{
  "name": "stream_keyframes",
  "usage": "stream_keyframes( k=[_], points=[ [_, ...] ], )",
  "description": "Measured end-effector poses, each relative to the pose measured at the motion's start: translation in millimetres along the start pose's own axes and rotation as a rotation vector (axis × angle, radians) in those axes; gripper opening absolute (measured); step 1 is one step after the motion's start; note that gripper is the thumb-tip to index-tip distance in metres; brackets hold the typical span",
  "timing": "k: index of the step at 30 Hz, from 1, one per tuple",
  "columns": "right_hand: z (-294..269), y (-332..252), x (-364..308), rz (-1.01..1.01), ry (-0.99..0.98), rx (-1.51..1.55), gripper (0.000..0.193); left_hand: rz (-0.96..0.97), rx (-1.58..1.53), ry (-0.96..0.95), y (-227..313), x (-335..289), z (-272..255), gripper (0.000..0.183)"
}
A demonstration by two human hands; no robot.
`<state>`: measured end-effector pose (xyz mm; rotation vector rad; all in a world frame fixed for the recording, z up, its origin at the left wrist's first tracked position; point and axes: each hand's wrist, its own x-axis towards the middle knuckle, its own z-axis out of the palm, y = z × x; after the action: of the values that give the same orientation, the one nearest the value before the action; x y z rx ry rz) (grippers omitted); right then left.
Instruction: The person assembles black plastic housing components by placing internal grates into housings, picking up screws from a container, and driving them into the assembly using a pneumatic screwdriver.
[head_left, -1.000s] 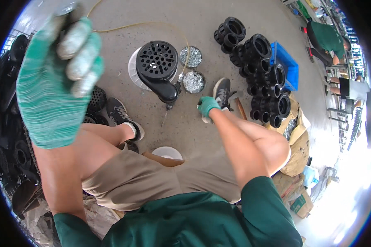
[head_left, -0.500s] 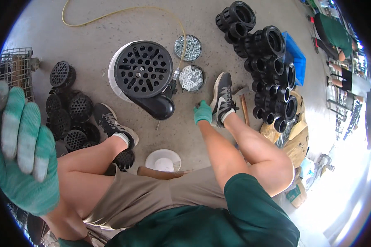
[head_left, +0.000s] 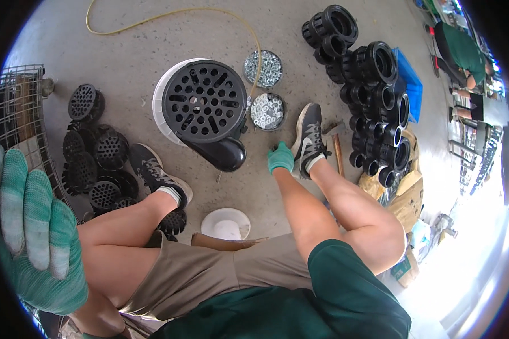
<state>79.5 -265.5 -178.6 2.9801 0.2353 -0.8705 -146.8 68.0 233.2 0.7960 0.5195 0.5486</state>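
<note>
My left hand [head_left: 42, 237], in a green and grey knit glove, is raised at the left edge with its fingers folded toward the palm; whatever it may hold is hidden. Beside my right shoe [head_left: 309, 133], my gloved right hand [head_left: 280, 158] hangs low with fingers curled, and I cannot make out anything in it. Between my feet, a round black drain grate [head_left: 206, 121] with slots and holes rests atop a white bucket [head_left: 159, 107]. From under it sticks out a curved black pipe piece [head_left: 223, 155]. Neither hand touches the grate.
Bowls of bolts [head_left: 264, 69] and pale washers [head_left: 267, 112] stand right of the grate, near a yellow hose [head_left: 209, 9]. Black grates [head_left: 104, 195] lie left; black pipe fittings [head_left: 379, 96] stand right before a blue crate [head_left: 410, 85]. A hammer [head_left: 338, 152] lies by my shoe.
The whole view has shifted slightly. My left hand sits lower in the picture. The air tool seen beside the grate is now mostly hidden behind it.
</note>
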Motion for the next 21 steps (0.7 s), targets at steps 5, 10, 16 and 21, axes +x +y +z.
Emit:
stream_keyframes(
  k=[5, 10, 16, 21],
  points=[
    [-7.7, -4.2, 0.7, -0.004, -0.054, 0.011, 0.034, 0.052, -0.039, -0.111, 24.7, 9.7, -11.1, 0.035],
    [-3.3, -3.1, 4.3, -0.123, -0.124, -0.096, 0.039, 0.042, -0.049, -0.153, 24.2, 14.8, -8.4, 0.035],
    [-2.7, -0.4, 22.6, -0.041, -0.193, 0.422, 0.037, 0.012, -0.039, -0.037, 12.7, 14.7, 4.1, 0.030],
    [-63.9, -60.6, 12.0, 0.001, -0.176, 1.084, 0.018, -0.008, -0.011, -0.044, 12.2, 10.6, 18.7, 0.016]
  ],
)
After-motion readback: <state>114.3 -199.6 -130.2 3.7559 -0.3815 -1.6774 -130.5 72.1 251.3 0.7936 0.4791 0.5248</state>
